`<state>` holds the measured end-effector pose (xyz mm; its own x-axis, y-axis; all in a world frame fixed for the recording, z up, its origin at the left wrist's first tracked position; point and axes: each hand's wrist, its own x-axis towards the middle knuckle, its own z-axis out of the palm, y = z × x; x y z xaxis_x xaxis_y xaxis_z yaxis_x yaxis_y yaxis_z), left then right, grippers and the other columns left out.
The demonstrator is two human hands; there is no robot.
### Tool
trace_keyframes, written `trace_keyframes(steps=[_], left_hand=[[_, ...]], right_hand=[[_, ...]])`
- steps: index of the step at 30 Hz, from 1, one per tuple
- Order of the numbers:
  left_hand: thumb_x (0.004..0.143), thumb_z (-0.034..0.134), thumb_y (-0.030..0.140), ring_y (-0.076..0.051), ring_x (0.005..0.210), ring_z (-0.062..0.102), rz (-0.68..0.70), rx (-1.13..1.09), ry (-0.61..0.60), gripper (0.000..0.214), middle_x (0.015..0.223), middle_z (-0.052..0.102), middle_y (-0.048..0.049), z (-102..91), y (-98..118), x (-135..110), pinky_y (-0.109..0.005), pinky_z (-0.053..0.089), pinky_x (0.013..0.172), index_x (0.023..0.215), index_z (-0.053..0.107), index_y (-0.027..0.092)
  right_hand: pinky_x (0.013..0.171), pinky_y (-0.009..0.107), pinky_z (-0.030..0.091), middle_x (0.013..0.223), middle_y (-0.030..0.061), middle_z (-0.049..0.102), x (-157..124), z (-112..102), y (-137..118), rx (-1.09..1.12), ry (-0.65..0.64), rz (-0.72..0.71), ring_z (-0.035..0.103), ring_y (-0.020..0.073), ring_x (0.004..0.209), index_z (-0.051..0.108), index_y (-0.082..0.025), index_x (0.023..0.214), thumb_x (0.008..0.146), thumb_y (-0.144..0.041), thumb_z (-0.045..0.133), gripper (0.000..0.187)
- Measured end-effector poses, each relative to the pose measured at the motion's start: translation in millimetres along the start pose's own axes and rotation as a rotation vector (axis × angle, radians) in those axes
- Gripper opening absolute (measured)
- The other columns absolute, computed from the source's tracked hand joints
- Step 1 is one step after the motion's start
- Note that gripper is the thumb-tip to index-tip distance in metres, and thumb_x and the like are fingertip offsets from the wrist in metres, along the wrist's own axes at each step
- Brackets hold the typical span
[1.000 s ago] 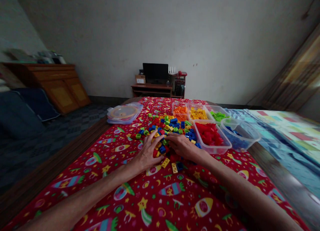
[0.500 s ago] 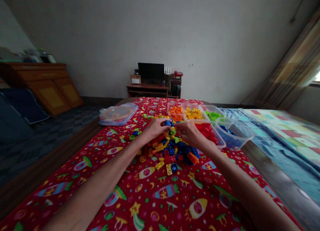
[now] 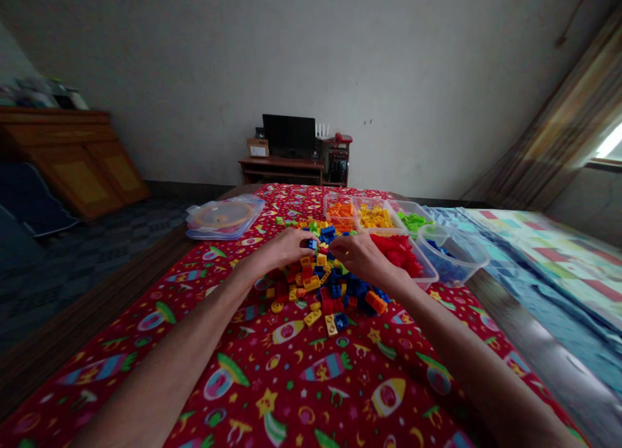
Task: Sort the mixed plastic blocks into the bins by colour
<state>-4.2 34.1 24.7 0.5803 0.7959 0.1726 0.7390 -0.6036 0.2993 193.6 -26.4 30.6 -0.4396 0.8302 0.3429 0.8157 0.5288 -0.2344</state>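
A heap of small plastic bricks (image 3: 325, 289) in red, blue, yellow, orange and green lies on the red rocket-print cloth (image 3: 311, 377). Both my hands rest on the far side of the heap, fingertips nearly meeting. My left hand (image 3: 280, 251) has its fingers curled down onto bricks near a blue one. My right hand (image 3: 360, 257) is curled the same way, just left of the clear tub of red bricks (image 3: 427, 274). What the fingers grip is hidden.
Beyond the heap stand clear tubs of orange (image 3: 341, 213), yellow (image 3: 373, 216) and green bricks (image 3: 414, 220), and a round bowl of blue bricks (image 3: 454, 257) to the right. A stack of clear lids (image 3: 223, 216) lies far left. The table's edge runs along both sides.
Both hands went from the near side of the heap to its far side and have drawn back slightly. The bricks now lie bunched closer to me.
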Motion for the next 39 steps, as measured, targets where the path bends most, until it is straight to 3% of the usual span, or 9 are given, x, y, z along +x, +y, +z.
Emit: trace_keyframes(steps=[7,10,14,18,22,25,29,34,39], left_hand=[[0.076,0.061,0.020,-0.021,0.088,0.062,0.046,0.156,0.036,0.023,0.094,0.067,-0.0074,1.0,-7.4,0.0,-0.027,0.048,0.078,0.095,0.073,0.018],[0.075,0.060,0.019,-0.022,0.091,0.063,0.009,0.136,-0.008,0.031,0.098,0.069,-0.0066,0.7,-7.3,-1.8,-0.027,0.048,0.079,0.105,0.070,0.021],[0.077,0.058,0.021,-0.021,0.093,0.064,0.010,0.088,-0.083,0.035,0.101,0.071,-0.0039,4.4,-6.9,-3.4,-0.026,0.047,0.080,0.110,0.068,0.025],[0.078,0.058,0.025,-0.020,0.093,0.064,0.010,0.085,-0.093,0.034,0.100,0.072,-0.0022,8.2,-7.5,-4.8,-0.024,0.046,0.081,0.111,0.067,0.027],[0.076,0.058,0.024,-0.019,0.087,0.064,-0.011,0.094,-0.097,0.037,0.094,0.072,-0.0020,5.9,-3.8,-6.8,-0.023,0.046,0.073,0.112,0.066,0.027],[0.076,0.057,0.023,-0.017,0.077,0.064,-0.034,0.110,-0.117,0.034,0.086,0.071,-0.0017,3.0,-1.3,-9.0,-0.021,0.044,0.064,0.109,0.067,0.025],[0.076,0.056,0.022,-0.017,0.076,0.064,-0.003,0.153,-0.180,0.028,0.086,0.071,-0.0019,1.3,-1.4,-11.6,-0.020,0.043,0.061,0.101,0.069,0.023],[0.076,0.054,0.020,-0.016,0.076,0.065,-0.004,0.182,-0.219,0.030,0.086,0.072,-0.0010,0.8,1.4,-13.0,-0.019,0.043,0.060,0.102,0.068,0.024],[0.077,0.055,0.020,-0.018,0.079,0.065,-0.021,0.156,-0.212,0.031,0.090,0.072,-0.0033,-0.8,7.6,-14.8,-0.021,0.044,0.063,0.105,0.068,0.022]], right_hand=[[0.068,0.025,0.037,0.101,0.0118,0.067,13.3,21.0,-19.7,-0.159,-0.185,-0.113,0.058,0.0176,0.085,0.066,-0.014,0.107,0.082,-0.011,0.052,0.029],[0.065,0.024,0.036,0.090,0.0107,0.067,11.4,28.8,-15.5,-0.140,-0.206,-0.110,0.056,0.0144,0.075,0.068,-0.011,0.097,0.081,-0.005,0.049,0.026],[0.057,0.023,0.028,0.067,0.0024,0.058,9.0,17.5,-3.4,-0.036,-0.146,-0.109,0.043,0.0086,0.058,0.067,-0.012,0.084,0.085,-0.014,0.051,0.016],[0.054,0.024,0.022,0.055,-0.0030,0.044,8.5,3.1,8.2,0.076,-0.150,-0.065,0.032,0.0065,0.053,0.062,-0.012,0.067,0.089,-0.037,0.052,0.035],[0.053,0.023,0.021,0.052,-0.0047,0.039,8.8,-2.2,18.3,0.134,-0.114,-0.008,0.030,0.0052,0.051,0.058,-0.011,0.060,0.089,-0.045,0.050,0.045],[0.051,0.022,0.021,0.054,-0.0046,0.044,8.2,-8.6,25.7,0.149,-0.112,0.029,0.032,0.0046,0.051,0.061,-0.011,0.066,0.087,-0.040,0.055,0.036],[0.049,0.020,0.027,0.058,-0.0039,0.051,6.5,-19.1,37.0,0.207,-0.220,0.060,0.039,0.0048,0.051,0.069,-0.011,0.081,0.080,-0.024,0.060,0.015],[0.059,0.022,0.044,0.075,0.0005,0.066,4.5,-22.2,49.5,0.554,-0.225,0.107,0.056,0.0096,0.063,0.068,-0.014,0.107,0.078,-0.022,0.057,0.031],[0.069,0.026,0.050,0.088,0.0031,0.070,3.4,-20.8,46.4,0.758,-0.263,0.091,0.061,0.0119,0.073,0.065,-0.016,0.112,0.076,-0.020,0.058,0.037]])
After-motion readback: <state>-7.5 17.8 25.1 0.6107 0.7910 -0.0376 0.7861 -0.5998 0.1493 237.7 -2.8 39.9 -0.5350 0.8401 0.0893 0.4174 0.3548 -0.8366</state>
